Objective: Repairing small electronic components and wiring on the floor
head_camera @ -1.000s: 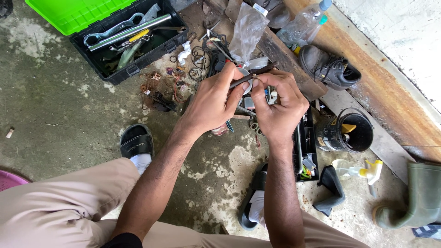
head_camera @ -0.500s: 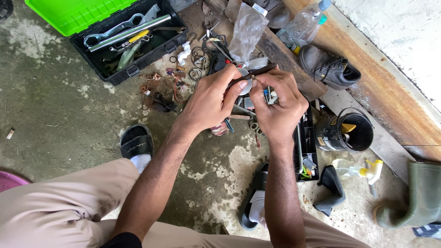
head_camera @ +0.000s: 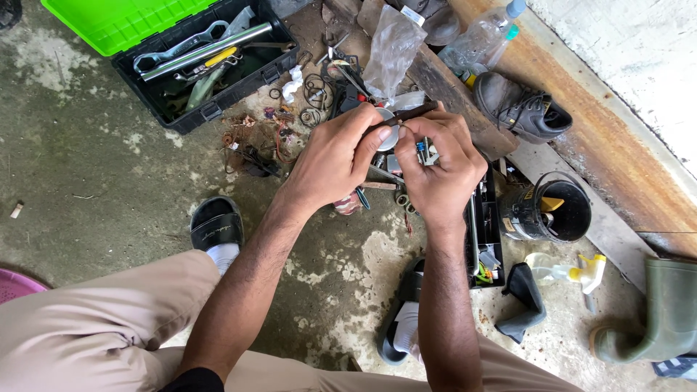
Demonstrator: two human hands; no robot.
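1. Left hand [head_camera: 341, 156] and right hand [head_camera: 435, 167] meet — both pinch a small metal part [head_camera: 387, 131], fingers closed on it.
2. The part hangs above the concrete floor [head_camera: 87, 174], right of the open toolbox [head_camera: 210, 65].

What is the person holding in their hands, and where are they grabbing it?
Both hands pinch a thin dark rod with a round silver disc by it. The left hand grips near the disc; the right hand steadies it beside. The exact fingertip hold is hidden.
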